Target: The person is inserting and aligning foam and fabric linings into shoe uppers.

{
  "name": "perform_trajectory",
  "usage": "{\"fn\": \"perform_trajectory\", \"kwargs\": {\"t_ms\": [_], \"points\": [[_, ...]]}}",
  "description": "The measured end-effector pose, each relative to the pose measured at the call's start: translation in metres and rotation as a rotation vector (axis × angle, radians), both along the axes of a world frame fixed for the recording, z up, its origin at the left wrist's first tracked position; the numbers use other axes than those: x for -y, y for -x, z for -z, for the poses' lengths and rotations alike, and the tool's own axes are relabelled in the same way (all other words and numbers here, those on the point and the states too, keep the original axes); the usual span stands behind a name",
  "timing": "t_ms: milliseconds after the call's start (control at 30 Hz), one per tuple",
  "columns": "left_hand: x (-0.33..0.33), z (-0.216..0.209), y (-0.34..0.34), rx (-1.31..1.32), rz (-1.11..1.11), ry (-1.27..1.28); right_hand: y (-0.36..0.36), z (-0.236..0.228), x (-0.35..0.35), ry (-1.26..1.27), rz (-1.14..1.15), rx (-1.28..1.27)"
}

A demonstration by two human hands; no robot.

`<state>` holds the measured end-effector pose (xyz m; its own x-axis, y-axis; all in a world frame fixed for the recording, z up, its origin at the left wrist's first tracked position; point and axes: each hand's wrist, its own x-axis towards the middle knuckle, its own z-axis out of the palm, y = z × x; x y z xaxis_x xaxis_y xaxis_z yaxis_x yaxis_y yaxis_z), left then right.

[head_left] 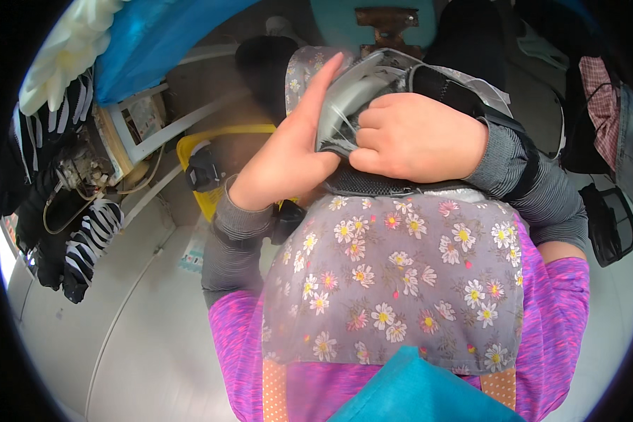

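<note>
Head view: the black mesh piece (366, 184) sits on my lap, right under my two hands. My left hand (285, 158) is at its left side, with the fingers straight and close together, pointing to the far side. The thumb is bent by the near left edge, and I can't make out if it pinches anything. My right hand (422, 137) is on top, fingers curled in. Their tips are hidden, so I can't say what they have hold of. The shiny grey lining (355, 95) shows between my hands, toward the far side.

The piece's near edge lies along the far end of my flowery apron (387, 281). There is room over the apron, on the near side of my hands. On the left, a yellow basket (225, 130) is close to my left wrist.

The floor (155, 323) is pale. Stripy cloth (91, 243) hangs far to the left, near a big blue cloth (148, 49). Checked cloth (599, 105) is on the far right.
</note>
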<state>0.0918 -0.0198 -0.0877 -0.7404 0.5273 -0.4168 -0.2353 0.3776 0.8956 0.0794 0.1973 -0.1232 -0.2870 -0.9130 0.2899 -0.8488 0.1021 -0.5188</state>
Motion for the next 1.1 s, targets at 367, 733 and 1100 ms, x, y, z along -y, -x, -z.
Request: {"fn": "perform_trajectory", "kwargs": {"t_ms": [367,733,1100], "points": [[0.0,-0.007,0.007,-0.046,-0.054,0.056,0.012,-0.003,-0.006,-0.038,0.293,-0.188],[0.004,0.004,-0.003,-0.134,-0.128,0.264,0.016,0.012,0.009,0.134,0.572,-0.103],[-0.004,-0.007,0.007,-0.343,0.021,0.438,0.021,0.022,0.019,0.305,0.585,-0.213]]}}
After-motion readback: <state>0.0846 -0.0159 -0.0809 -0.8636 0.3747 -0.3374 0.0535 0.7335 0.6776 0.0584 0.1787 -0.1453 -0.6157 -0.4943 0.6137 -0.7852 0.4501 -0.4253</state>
